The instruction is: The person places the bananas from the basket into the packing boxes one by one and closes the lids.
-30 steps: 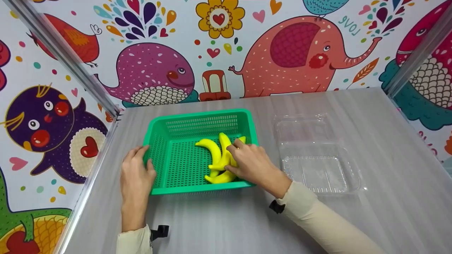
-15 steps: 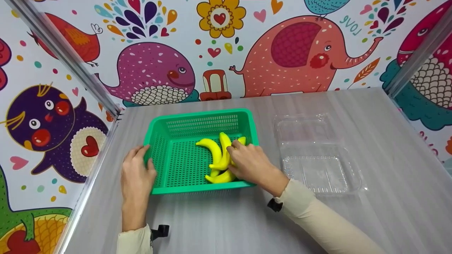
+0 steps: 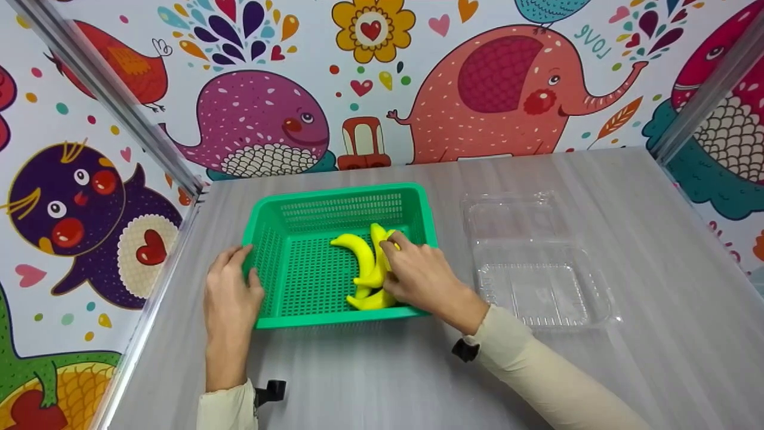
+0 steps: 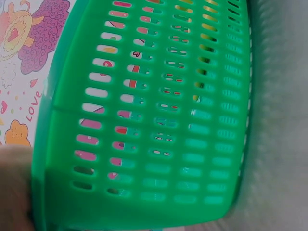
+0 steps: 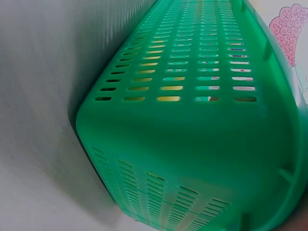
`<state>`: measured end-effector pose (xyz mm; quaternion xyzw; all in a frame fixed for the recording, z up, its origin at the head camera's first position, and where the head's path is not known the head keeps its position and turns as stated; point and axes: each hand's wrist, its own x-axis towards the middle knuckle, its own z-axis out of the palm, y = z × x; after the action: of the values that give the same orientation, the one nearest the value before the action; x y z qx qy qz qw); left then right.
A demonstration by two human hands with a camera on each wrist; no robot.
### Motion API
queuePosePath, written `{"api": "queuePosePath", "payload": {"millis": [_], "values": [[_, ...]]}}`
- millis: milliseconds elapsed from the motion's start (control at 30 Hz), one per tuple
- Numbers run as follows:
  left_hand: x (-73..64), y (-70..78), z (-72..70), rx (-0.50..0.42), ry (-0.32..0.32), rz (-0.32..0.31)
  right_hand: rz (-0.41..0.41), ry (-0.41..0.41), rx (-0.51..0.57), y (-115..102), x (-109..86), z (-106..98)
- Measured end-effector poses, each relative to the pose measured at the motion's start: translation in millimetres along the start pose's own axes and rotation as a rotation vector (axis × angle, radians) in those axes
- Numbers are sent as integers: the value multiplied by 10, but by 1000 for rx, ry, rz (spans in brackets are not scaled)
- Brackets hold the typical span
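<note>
A green plastic basket (image 3: 334, 321) stands on the table, with several yellow bananas in its right part. One banana (image 3: 358, 257) lies curved near the basket's middle, and another banana (image 3: 367, 300) lies by the front wall. My right hand (image 3: 418, 269) reaches over the right rim and pinches a banana (image 3: 391, 234), most of it hidden under the fingers. On the opposite side my left hand (image 3: 230, 292) holds the basket's left rim. In the left wrist view a blurred part of that hand shows beside the slotted wall; the right wrist view shows mainly the basket's outside.
To the right of the basket, a clear plastic clamshell box (image 3: 531, 292) lies with its lid folded back. The grey table (image 3: 358, 382) ends at a wall with cartoon animals (image 3: 495, 95) behind and another printed panel on the left, framed by metal rails (image 3: 149, 310).
The banana under my right hand has shifted left, its tip moving from beside the right wall toward the neighbouring banana. My left hand and the basket stay in place.
</note>
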<state>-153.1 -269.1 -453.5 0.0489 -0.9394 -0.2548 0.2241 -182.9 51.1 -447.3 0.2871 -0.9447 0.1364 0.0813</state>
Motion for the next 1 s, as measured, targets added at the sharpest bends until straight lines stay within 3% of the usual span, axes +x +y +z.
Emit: {"api": "queuePosePath", "payload": {"millis": [733,1000], "values": [[21,0,5,-6,2,0,-8,37,383,57,-41,-63],[3,2,15,-12,-8,-19,-31,63,375,95,-97,-83]]}}
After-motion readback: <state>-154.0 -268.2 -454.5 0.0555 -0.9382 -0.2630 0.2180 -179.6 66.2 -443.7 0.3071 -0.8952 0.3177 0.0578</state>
